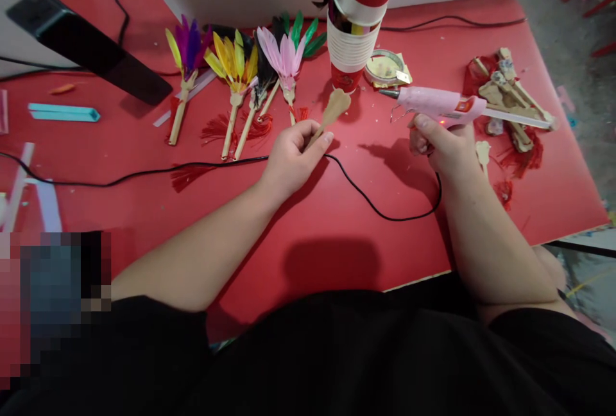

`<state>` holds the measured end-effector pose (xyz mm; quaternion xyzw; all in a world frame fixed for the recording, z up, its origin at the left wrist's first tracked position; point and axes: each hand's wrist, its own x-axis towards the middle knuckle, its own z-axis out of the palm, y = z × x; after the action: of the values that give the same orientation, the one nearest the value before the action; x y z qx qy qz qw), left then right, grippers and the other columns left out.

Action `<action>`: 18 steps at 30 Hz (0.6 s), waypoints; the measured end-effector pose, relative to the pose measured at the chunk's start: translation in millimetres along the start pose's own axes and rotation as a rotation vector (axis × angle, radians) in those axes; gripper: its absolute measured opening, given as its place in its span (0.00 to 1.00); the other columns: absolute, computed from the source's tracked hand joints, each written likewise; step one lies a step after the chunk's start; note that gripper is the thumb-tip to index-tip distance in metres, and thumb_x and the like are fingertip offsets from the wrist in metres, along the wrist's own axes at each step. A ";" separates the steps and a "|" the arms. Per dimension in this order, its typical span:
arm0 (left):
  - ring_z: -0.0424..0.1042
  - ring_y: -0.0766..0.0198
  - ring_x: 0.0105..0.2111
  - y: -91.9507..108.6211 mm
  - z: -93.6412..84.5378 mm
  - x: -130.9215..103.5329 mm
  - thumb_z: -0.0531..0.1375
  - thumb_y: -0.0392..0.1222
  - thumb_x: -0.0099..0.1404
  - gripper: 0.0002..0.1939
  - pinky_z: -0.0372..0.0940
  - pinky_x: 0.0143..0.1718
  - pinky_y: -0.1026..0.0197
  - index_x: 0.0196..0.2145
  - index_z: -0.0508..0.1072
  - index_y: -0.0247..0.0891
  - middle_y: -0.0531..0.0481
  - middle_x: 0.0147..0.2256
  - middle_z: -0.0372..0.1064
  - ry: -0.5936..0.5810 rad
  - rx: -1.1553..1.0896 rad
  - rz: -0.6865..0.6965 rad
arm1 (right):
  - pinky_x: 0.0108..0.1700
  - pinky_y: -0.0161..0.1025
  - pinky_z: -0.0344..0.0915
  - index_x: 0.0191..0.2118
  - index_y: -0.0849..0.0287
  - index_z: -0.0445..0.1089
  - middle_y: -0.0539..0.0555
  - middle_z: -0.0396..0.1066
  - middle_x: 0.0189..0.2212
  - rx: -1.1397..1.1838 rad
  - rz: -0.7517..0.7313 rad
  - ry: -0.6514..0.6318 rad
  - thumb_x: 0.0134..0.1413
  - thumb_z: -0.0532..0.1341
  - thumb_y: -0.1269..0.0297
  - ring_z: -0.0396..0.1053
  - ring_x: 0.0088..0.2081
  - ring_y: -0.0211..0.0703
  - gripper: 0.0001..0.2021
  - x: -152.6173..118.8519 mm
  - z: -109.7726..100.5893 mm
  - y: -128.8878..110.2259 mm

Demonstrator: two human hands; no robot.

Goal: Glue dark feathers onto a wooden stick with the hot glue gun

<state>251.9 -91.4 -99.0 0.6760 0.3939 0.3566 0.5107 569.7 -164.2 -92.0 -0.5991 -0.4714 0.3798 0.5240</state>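
Between the thumb and fingers of my left hand point(294, 154) is a flat wooden fan handle point(335, 108), its wide scalloped end pointing up and away. My right hand point(445, 145) grips a pink hot glue gun point(436, 104) with a small red light lit. The gun's metal nozzle points left toward the wooden piece, apart from it. A clear glue stick point(522, 118) juts from its back. Beyond my left hand lie several feathered handles with red tassels, among them a pink one point(283, 56) and a yellow one point(234, 63).
Stacked paper cups point(353, 50) stand at the back beside a roll of tape point(385, 68). Wooden handles with tassels are piled point(514, 98) at the right. A black cord point(366, 194) crosses the red table point(269, 242). A black upright object point(91, 47) stands at the left.
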 end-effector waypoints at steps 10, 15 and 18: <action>0.49 0.71 0.20 -1.6 19.7 -8.5 0.82 0.60 0.72 0.21 0.46 0.22 0.61 0.47 0.83 0.43 0.63 0.25 0.53 0.015 -0.457 -0.221 | 0.23 0.42 0.61 0.26 0.51 0.73 0.45 0.61 0.16 0.122 0.070 -0.082 0.50 0.85 0.24 0.61 0.19 0.39 0.36 -24.7 47.6 -8.0; 0.49 0.72 0.20 0.5 22.8 -10.2 0.85 0.57 0.69 0.21 0.44 0.20 0.62 0.45 0.84 0.42 0.63 0.25 0.53 0.030 -0.529 -0.241 | 0.24 0.43 0.62 0.27 0.51 0.74 0.46 0.62 0.17 0.086 0.053 -0.149 0.51 0.84 0.22 0.62 0.20 0.41 0.37 -26.6 47.9 -3.0; 0.49 0.73 0.19 1.2 22.7 -9.6 0.85 0.55 0.69 0.20 0.43 0.20 0.63 0.42 0.83 0.42 0.63 0.25 0.53 0.047 -0.545 -0.254 | 0.24 0.43 0.62 0.27 0.51 0.75 0.46 0.62 0.16 0.066 0.051 -0.151 0.49 0.83 0.19 0.62 0.20 0.40 0.38 -25.8 47.2 -3.2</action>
<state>268.1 -109.4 -103.7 0.4508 0.3767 0.3978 0.7047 517.5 -176.3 -97.5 -0.5628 -0.4814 0.4525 0.4967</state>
